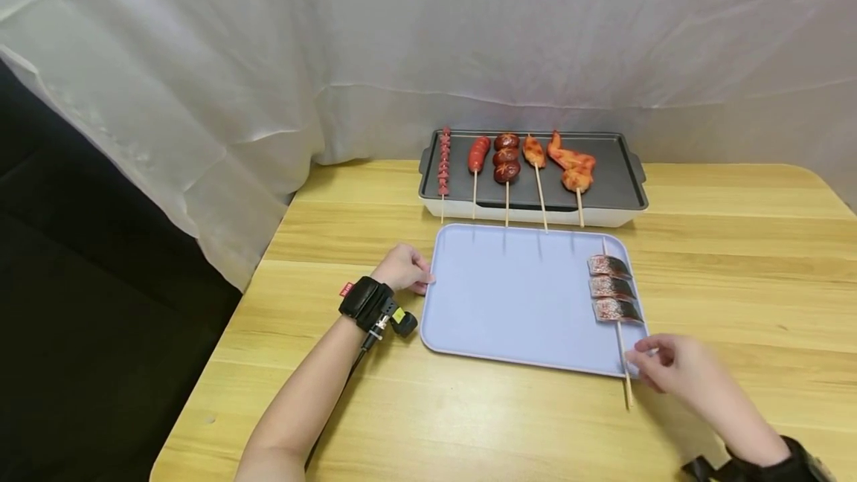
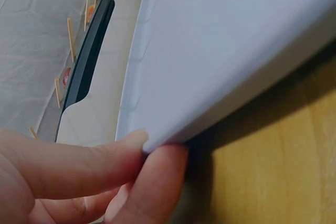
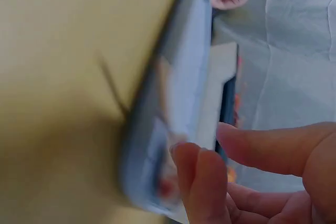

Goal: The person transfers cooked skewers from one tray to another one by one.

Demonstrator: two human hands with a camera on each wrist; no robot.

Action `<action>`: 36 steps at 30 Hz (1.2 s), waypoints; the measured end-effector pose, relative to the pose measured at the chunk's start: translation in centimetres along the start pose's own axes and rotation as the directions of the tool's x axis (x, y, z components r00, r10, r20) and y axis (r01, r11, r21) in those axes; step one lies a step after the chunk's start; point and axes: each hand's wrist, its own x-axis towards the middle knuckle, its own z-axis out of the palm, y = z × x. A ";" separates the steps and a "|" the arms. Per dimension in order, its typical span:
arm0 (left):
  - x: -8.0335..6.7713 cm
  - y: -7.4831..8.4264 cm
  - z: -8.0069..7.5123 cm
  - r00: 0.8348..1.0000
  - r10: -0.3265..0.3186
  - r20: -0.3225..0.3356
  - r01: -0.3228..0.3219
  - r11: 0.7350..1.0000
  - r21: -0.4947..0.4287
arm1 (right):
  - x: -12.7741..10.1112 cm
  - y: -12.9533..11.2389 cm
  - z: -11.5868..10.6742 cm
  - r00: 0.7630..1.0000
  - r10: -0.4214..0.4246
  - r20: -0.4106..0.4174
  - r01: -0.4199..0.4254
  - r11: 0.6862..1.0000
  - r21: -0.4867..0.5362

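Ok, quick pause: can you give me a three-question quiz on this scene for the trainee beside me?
1. How many skewers lie on the dark grill pan?
2. In the head view, where on the blue tray is the skewer of three fish-like pieces?
A) left side
B) middle
C) right side
3. True or false: the left hand pinches the edge of the tray.

Key: 1. five; 2. C; 3. true.
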 end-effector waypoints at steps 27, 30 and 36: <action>0.4 -0.2 0.0 1.000 -0.004 0.012 0.004 1.000 0.007 | 10.4 -6.4 -6.5 0.952 -0.171 -0.253 0.167 0.985 -0.039; 0.4 -0.3 0.0 1.000 -0.006 0.016 0.006 1.000 0.003 | 11.7 -6.4 -6.0 0.959 -0.130 -0.253 0.134 0.991 -0.001; 0.4 -0.3 -0.1 1.000 -0.011 0.011 0.011 1.000 0.004 | 14.2 -6.1 -5.0 0.971 -0.039 -0.237 0.061 0.994 0.086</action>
